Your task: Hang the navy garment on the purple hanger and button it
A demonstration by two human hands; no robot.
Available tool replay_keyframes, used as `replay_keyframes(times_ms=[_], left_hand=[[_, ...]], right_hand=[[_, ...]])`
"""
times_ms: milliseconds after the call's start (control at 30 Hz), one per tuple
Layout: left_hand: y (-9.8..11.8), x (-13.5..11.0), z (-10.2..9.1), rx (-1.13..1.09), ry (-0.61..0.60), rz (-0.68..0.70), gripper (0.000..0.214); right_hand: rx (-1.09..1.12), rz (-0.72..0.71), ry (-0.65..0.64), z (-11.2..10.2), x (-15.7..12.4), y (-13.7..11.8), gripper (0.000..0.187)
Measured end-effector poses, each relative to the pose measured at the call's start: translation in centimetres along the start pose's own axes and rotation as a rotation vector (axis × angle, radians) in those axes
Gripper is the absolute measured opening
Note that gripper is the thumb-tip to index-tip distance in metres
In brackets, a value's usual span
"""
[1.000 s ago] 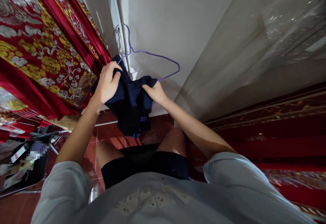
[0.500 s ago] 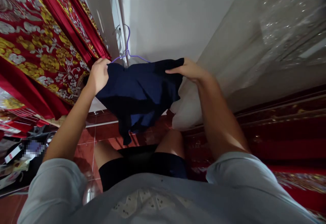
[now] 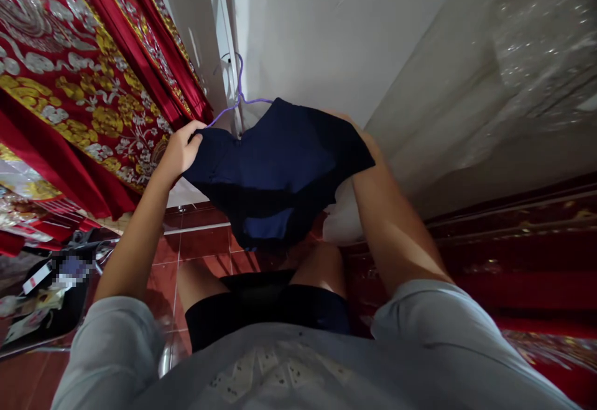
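A dark navy shirt hangs in front of me on a purple hanger, whose hook catches near a white vertical edge. Fingers and thumb of my left hand pinch the shirt at its left shoulder, close to the hanger's end. My right hand is mostly behind the cloth at the right shoulder. Only a strip of it and the wrist show, and its fingers are hidden. The shirt's right sleeve drapes over my right forearm.
Red cloth with gold and silver embroidery hangs at the left. Clear plastic sheeting covers the right side. A pale wall stands ahead. Lower left, a black tray holds small items above red floor tiles.
My right hand has gone from gripping the shirt's upper right edge to behind the cloth. The shirt's right side has spread out over my forearm. My left hand keeps its hold.
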State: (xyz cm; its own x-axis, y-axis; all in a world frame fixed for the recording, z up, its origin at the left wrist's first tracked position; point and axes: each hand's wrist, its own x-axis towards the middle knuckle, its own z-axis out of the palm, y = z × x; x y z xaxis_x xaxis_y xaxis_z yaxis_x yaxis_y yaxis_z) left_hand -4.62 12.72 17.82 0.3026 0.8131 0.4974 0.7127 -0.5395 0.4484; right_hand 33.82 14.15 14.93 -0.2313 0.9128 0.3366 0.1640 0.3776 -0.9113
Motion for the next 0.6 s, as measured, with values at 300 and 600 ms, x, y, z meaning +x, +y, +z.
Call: replay_keyframes(times_ms=[300,600], left_hand=[[1.0,0.7,0.7,-0.020,0.230,0.035,0.038],[7.3,1.5,0.1,-0.442,-0.076,-0.098,0.049]], right_hand=[[0.260,0.161,-0.062,1.3,-1.5,-5.5,0.032],[0.106,-0.106,-0.400,6.9,-7.0,-8.9,0.029]])
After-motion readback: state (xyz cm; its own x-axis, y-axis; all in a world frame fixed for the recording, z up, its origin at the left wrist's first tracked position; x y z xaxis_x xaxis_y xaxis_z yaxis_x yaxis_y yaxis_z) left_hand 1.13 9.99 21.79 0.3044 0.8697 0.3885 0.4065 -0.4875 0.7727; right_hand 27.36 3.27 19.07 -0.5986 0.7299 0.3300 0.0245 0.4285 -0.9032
